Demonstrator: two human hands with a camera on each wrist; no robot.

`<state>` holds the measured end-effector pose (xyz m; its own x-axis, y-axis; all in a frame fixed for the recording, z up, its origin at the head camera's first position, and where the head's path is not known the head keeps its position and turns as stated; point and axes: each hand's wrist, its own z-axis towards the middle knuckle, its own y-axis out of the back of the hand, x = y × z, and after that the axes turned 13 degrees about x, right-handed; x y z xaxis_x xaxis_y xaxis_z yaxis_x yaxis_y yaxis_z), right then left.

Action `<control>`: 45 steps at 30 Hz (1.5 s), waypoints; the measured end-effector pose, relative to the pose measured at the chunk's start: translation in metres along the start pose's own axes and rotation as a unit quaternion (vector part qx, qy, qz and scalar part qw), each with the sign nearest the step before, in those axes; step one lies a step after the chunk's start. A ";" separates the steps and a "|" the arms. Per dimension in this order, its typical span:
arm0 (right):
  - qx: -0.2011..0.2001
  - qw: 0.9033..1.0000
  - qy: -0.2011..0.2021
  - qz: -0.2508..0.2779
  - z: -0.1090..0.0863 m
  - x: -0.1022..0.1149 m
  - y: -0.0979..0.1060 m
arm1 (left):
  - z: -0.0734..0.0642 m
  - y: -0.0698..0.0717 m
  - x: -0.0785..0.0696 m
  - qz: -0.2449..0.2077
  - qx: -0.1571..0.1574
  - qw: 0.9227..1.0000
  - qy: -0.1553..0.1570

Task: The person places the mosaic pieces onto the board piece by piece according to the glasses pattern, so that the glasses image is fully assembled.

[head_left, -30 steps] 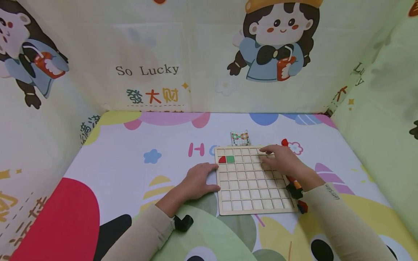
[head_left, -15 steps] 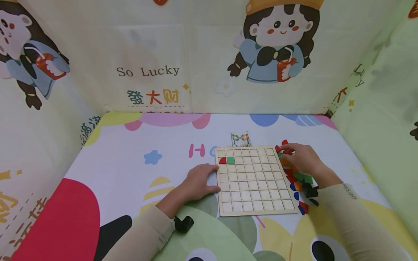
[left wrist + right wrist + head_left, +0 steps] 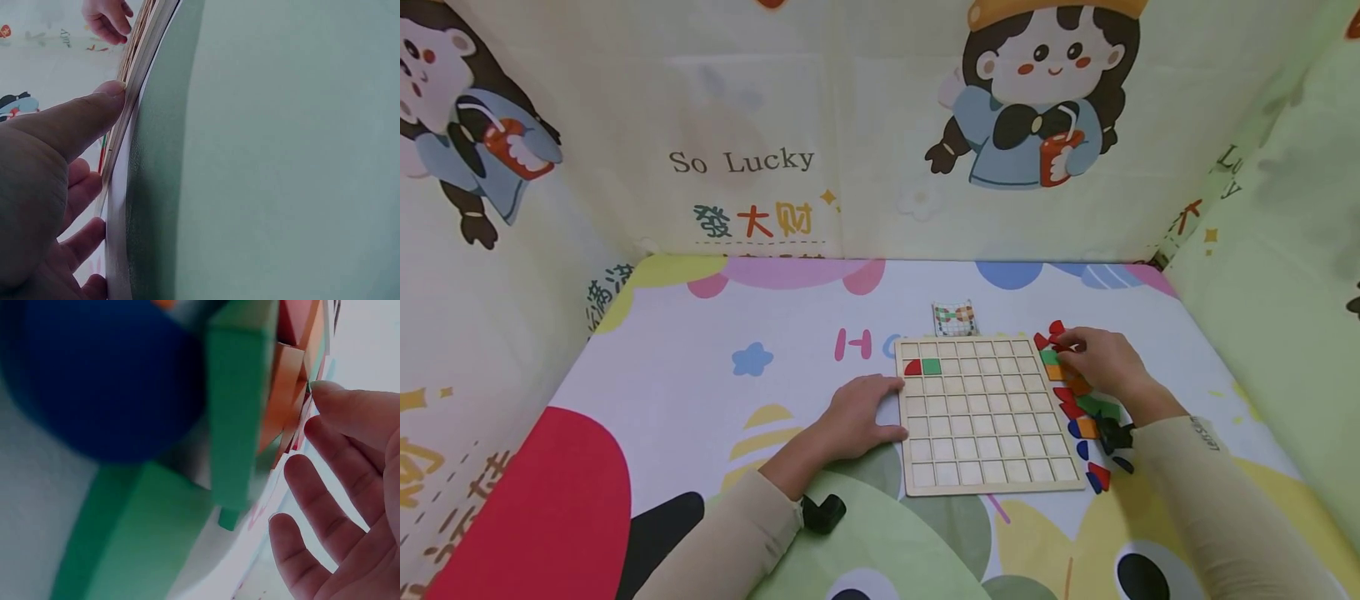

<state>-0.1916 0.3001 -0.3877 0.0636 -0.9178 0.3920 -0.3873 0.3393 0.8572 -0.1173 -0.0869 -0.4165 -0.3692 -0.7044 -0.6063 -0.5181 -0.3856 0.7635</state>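
Observation:
A wooden grid board [image 3: 988,427] lies flat on the table. In its second row from the back sit a red curved piece [image 3: 912,367] and a green square piece [image 3: 931,367], side by side. My left hand [image 3: 857,417] touches the board's left edge with thumb and extended fingers. Right of the board, my right hand [image 3: 1108,362] is over the far end of a row of loose pieces. The right wrist view shows a gap between its thumb [image 3: 350,406] and forefinger; nothing visible is held. Green [image 3: 1049,357], orange [image 3: 1055,373] and red pieces lie by the fingertips.
A small printed pattern card [image 3: 955,318] lies behind the board. Blue [image 3: 1082,450], red and orange pieces continue along the board's right side toward me. Black wrist cameras [image 3: 823,514] sit by both sleeves. Patterned cloth walls [image 3: 880,125] enclose the table's back and sides.
My right hand has moved right, off the board's far right corner, to the loose pieces, and then slightly farther right. The left hand and the board look unmoved.

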 end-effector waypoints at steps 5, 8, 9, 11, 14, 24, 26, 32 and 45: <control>0.001 1.000 -0.017 0.012 0.001 -0.002 -0.001 | 0.000 0.001 -0.001 0.003 -0.001 1.000 0.000; -0.003 1.000 -0.021 0.017 0.002 -0.003 -0.002 | 0.000 0.001 -0.001 0.000 -0.001 1.000 0.003; -0.004 1.000 -0.022 0.018 0.003 -0.004 -0.002 | 0.000 0.000 -0.001 -0.003 0.000 1.000 0.004; -0.005 0.999 -0.025 0.022 0.002 -0.004 -0.002 | 0.000 0.000 0.000 -0.005 0.000 1.000 0.005; -0.003 0.999 -0.033 0.026 0.001 -0.005 0.000 | 0.001 -0.001 0.000 -0.004 0.001 1.000 0.004; -0.002 0.999 -0.048 0.005 0.001 -0.002 0.001 | 0.000 0.001 0.000 -0.001 -0.002 1.000 0.000; -0.002 0.999 -0.049 -0.006 0.001 -0.002 0.001 | 0.000 0.001 -0.001 -0.001 -0.003 1.000 -0.001; -0.006 0.999 -0.048 -0.016 -0.001 -0.002 0.002 | 0.000 0.000 -0.002 0.000 0.003 1.000 0.002; -0.041 0.998 0.028 -0.030 -0.006 0.029 -0.001 | 0.001 0.000 -0.001 0.000 0.002 1.000 0.009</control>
<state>-0.1837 0.2741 -0.3751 0.1365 -0.9250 0.3545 -0.3048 0.3013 0.9035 -0.1174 -0.0856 -0.4163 -0.3549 -0.7153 -0.6020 -0.5218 -0.3828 0.7624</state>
